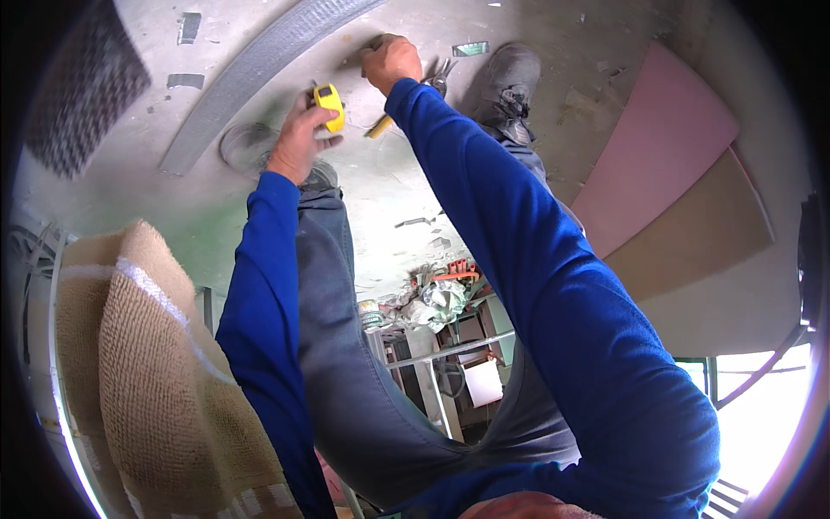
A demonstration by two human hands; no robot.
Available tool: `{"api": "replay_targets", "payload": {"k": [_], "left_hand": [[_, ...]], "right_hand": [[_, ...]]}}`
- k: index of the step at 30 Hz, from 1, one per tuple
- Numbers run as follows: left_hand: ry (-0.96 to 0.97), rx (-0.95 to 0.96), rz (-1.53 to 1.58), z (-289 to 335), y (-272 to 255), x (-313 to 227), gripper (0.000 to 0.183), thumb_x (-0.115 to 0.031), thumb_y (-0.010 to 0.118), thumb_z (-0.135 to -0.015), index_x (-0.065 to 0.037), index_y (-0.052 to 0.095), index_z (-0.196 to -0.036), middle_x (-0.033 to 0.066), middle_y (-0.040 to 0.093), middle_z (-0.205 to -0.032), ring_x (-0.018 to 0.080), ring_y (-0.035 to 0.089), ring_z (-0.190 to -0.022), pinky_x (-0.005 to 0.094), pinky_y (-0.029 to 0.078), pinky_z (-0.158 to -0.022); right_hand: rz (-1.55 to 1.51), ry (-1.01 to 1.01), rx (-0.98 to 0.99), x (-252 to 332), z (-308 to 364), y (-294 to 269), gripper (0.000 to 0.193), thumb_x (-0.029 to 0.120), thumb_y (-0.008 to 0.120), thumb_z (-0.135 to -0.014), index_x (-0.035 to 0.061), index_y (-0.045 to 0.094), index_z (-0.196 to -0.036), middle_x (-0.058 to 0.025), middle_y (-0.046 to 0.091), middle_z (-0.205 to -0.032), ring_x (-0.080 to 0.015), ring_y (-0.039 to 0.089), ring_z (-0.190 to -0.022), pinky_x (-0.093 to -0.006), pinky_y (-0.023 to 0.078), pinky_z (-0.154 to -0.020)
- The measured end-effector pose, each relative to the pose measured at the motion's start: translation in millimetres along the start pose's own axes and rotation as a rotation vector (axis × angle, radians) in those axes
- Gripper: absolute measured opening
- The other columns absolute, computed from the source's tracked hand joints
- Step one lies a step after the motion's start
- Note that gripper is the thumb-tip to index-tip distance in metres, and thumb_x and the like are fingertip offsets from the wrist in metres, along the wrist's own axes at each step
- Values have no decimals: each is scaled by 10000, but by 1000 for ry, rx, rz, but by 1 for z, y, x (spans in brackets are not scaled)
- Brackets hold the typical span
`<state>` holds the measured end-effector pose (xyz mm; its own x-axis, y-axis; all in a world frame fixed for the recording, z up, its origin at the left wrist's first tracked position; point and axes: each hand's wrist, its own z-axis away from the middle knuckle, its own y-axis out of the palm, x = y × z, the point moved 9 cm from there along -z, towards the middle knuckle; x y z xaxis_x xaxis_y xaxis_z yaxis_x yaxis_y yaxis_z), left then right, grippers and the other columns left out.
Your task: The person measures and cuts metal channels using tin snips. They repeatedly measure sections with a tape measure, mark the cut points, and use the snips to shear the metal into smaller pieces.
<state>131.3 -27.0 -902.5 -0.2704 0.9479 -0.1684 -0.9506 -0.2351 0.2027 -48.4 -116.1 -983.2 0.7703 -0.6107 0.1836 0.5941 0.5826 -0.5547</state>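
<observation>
My left hand point(298, 143) grips a yellow tape measure point(329, 105) with a dark patch on its top, held above the floor between my shoes. My right hand point(393, 64) is farther out and low over the floor, fingers curled and closed; their tips point away, so whatever they hold is hidden. Beside that wrist lies a dark metal hand tool point(442, 78), its kind unclear. A yellow strip or handle point(379, 127) shows just below it, partly covered by my sleeve. Left of my hands runs a long grey strip point(251, 73).
My shoes point(508, 82) stand either side of my hands. Small grey scraps point(188, 28) and a greenish piece point(470, 49) dot the floor. A pink sheet point(657, 138) and a brown one point(700, 233) are at right, a beige ribbed textile point(156, 346) at left. Clutter point(441, 303) sits behind my legs.
</observation>
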Motion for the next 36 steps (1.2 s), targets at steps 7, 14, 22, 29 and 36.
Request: {"api": "replay_targets", "payload": {"k": [7,14,22,29,36], "left_hand": [[222,-95,-456,0,21,-12,663,-277,778,-809,-89,506,-1384,171,633,-1241,328,646,-1103,423,540,-941],[528,-51,-905,0,99,-62,975,-320,848,-721,8,351,-1493,323,660,-1185,477,638,-1129,492,518,-968],[439,-13,-894,4,61,-54,738,-507,739,-896,-14,525,-1401,304,662,-1224,459,634,-1154,469,496,-979],[418,-174,-1132,18,-91,-25,425,-362,585,-1015,-4,647,-1236,287,667,-1141,452,623,-1094,494,476,-962],[615,-290,-1189,-23,-55,-81,399,-385,533,-1024,-19,682,-1079,298,671,-1089,502,609,-1052,532,478,-908]], "right_hand": [[-554,-10,266,-11,27,-9,312,273,654,-928,-22,695,-1022,-170,730,-830,-271,735,-766,-367,595,-729],[-548,18,629,-20,65,-54,458,457,742,-948,6,708,-1018,-49,620,-710,-123,550,-603,-306,434,-538],[-57,-224,621,-5,22,-135,535,532,730,-929,7,741,-1029,-93,705,-821,-188,612,-697,-371,514,-669],[315,-439,100,-27,-108,-329,522,471,609,-1012,12,659,-1256,-25,572,-733,-153,564,-637,-360,497,-591],[-718,-123,-66,-107,-127,-337,374,273,532,-1025,15,656,-1264,-10,496,-684,-155,565,-611,-374,469,-547]]}}
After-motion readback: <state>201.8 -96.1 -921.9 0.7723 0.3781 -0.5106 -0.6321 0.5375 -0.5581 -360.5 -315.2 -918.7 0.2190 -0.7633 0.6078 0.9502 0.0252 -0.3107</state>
